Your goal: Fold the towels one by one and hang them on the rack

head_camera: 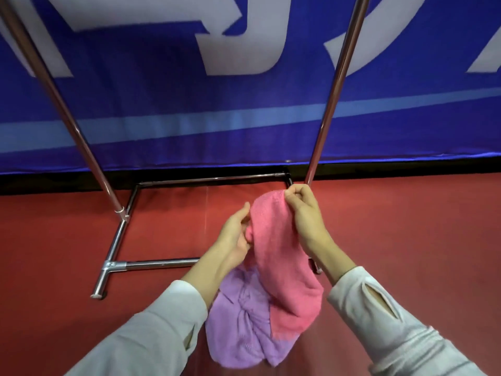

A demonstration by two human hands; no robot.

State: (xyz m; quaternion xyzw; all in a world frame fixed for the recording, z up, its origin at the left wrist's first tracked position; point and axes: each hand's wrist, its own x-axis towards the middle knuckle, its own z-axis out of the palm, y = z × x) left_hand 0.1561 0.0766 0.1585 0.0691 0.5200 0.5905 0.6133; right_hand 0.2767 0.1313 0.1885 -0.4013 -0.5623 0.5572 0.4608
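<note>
a blue banner with big white letters (162,118) hangs behind a red floor (406,226), where a chrome tube rack (113,265) stands. a crumpled purple towel (244,329) sits low in front. a pink terry towel (279,256) hangs above it, overlapping it. the right hand (306,215) fingers pinch its top corner; the left hand (235,232) fingers curl round its left edge.

- Even, fairly bright light; shadows faint and soft on the red floor (406,226)
- Glare streaks on the rack (329,104) poles
- Wide-angle bending at the edges; slight overall softness
</note>
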